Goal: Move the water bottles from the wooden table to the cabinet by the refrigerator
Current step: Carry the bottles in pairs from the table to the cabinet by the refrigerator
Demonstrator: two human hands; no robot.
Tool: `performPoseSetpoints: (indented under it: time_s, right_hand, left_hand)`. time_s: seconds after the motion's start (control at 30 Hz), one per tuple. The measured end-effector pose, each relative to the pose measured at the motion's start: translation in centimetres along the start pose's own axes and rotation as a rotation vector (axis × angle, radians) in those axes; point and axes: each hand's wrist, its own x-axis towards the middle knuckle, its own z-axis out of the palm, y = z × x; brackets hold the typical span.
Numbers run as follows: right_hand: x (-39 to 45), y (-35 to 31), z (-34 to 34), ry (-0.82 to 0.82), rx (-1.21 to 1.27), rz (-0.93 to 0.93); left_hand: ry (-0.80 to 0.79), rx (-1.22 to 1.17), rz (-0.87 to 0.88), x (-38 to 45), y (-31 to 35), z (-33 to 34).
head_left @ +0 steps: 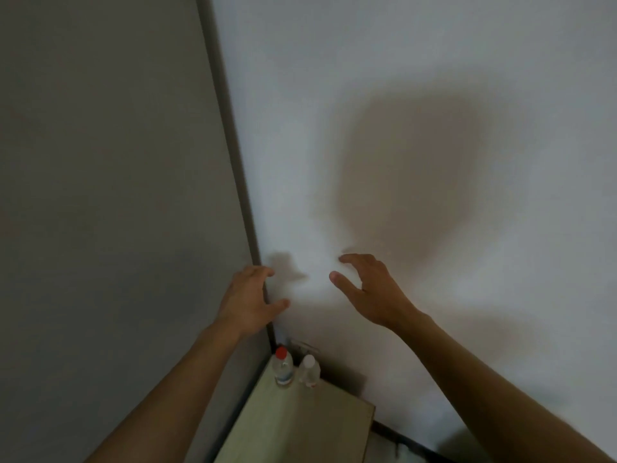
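Two clear water bottles stand upright at the back corner of the pale wooden cabinet top point(300, 426): one with a red cap point(283, 366) on the left, one with a white cap point(309, 371) right beside it. Both hands are raised well above the bottles, in front of the wall. My left hand point(251, 300) hangs with loosely curved fingers and holds nothing. My right hand point(365, 287) has its thumb and fingers spread in a loose curve, also empty.
The grey side of the refrigerator point(117, 195) fills the left, right against the cabinet. A white wall point(434, 78) with shadows of a head and hands stands behind. A wall socket point(305, 347) sits just behind the bottles. Dark baseboard point(397, 436) runs at lower right.
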Motion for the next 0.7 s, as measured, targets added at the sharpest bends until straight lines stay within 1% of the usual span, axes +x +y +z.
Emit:
performPoseSetpoints:
  time_s: [0.13, 0.37, 0.47, 0.57, 0.7]
  right_hand:
    - [-0.6, 1.1, -1.4, 0.025, 0.025, -0.024]
    - [-1.9, 3.3, -3.5, 0.056, 0.025, 0.019]
    - [-3.6, 3.8, -4.4, 0.086, 0.004, 0.064]
    - [-6.0, 4.2, -5.9, 0.164, -0.014, 0.131]
    - [-10.7, 3.9, -7.4, 0.254, -0.028, 0.235]
  left_hand:
    - [-0.011, 0.032, -0.001, 0.2, 1.3, -0.5]
    - [-0.035, -0.041, 0.063, 0.3, 4.2, 0.1]
    - [-0.087, -0.049, 0.134, 0.4, 6.1, 0.6]
    - [-0.135, -0.037, 0.210, 1.0, 8.5, 1.2]
    - [-0.229, -0.058, 0.361, 1.4, 11.1, 2.6]
